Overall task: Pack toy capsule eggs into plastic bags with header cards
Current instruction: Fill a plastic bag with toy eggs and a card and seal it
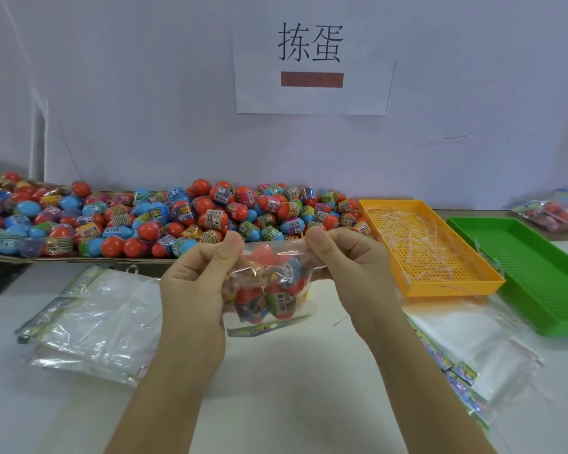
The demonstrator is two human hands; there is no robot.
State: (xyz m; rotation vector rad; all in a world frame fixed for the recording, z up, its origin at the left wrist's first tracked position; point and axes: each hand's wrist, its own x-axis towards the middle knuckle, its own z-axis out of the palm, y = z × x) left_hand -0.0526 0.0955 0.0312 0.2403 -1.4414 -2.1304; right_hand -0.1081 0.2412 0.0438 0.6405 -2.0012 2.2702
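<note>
Over the white tabletop (292, 388) two bare forearms reach out, holding up a clear bag (273, 290). The left hand (194, 290) and right hand (351, 273) each have a grip pinching the bag's far edge, thumb on top and fingers curled behind, with the film stretched between them. Inside the bag are several eggs (263, 257), red, green and blue. The header card (263, 329) is at the bag's near end.

Left of the bag a left stack (95, 322) of empty bags lies flat on the tabletop. A right stack (473, 348) lies to the bag's right. Beyond that stack, right of the bag, sits an orange tray (453, 288) holding thin clear strips (413, 244), with a green tray (538, 270) just beside it, farther right.

Behind the bag a pile (177, 221) of loose eggs spreads across cardboard (79, 258), mostly to its left. Far right of the bag lie packed bags (554, 211). Above it a sign (312, 54) hangs on the wall.
</note>
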